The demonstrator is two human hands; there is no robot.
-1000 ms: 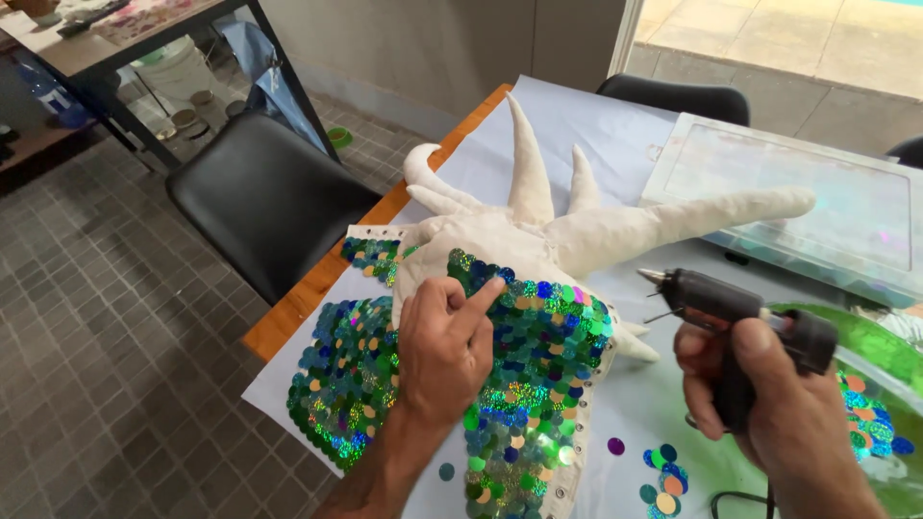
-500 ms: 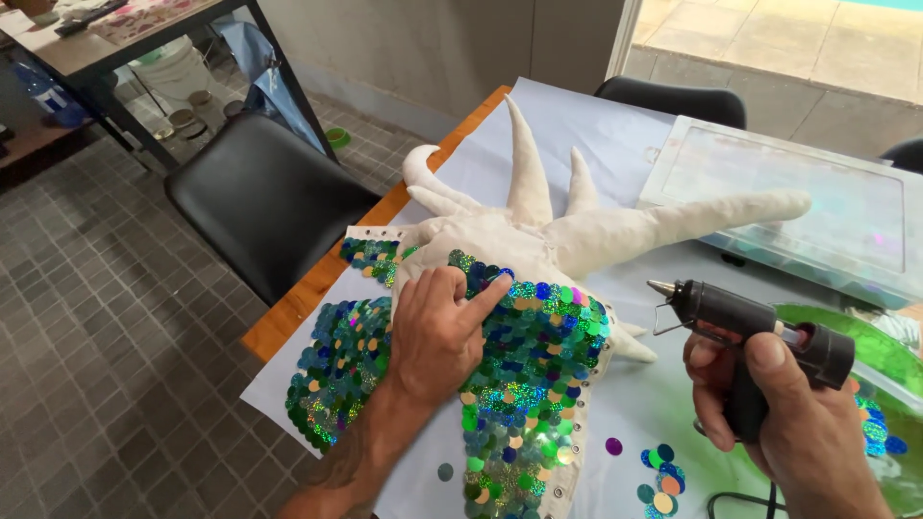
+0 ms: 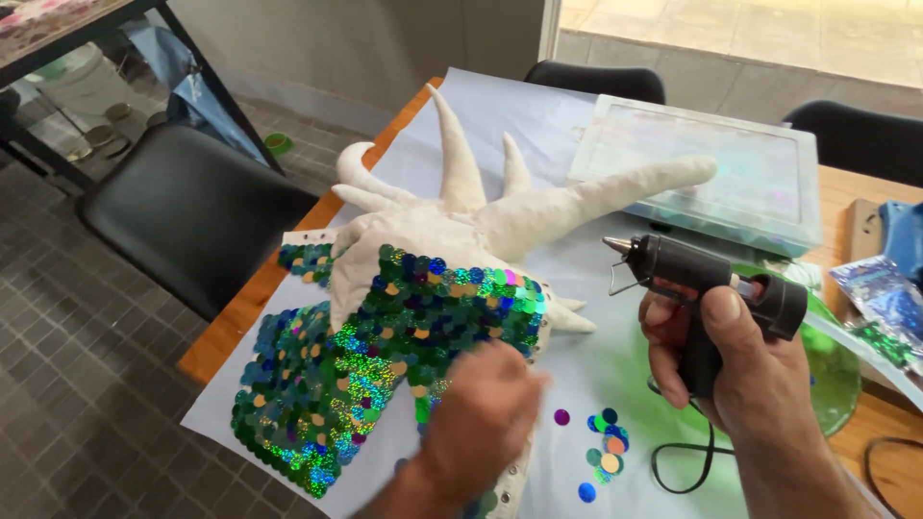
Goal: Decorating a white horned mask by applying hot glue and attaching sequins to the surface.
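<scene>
Your right hand (image 3: pixel 740 375) grips the black glue gun (image 3: pixel 707 284) by its handle, fingers (image 3: pixel 663 356) wrapped tight around it, thumb on top. The nozzle points toward the white horned form (image 3: pixel 461 226) but stands apart from it, raised off the tabletop (image 3: pixel 870 192), likely so the hot tip stays off the paper (image 3: pixel 577 125). The cord (image 3: pixel 683 466) loops below the gun.

Your left hand (image 3: pixel 481 423) is at the near edge of the form, over the sequin-covered part (image 3: pixel 423 308). It is blurred: I cannot tell whether its fingers are spread, pressed together or pinching a sequin.

The form lies mid-paper, horns pointing away from you. Green, blue and gold sequins cover its near half in overlapping rows; the far half is bare white, so the horns serve as a dry place to hold.

Right of the form, between the two hands, loose sequins (image 3: pixel 601 447) lie in a small heap, close to both. Beyond the form's longest horn sits a clear compartment box (image 3: pixel 707 168). Right of the gun, a green disc (image 3: pixel 836 365). Black chairs (image 3: pixel 192 211) stand left of and behind the form.
</scene>
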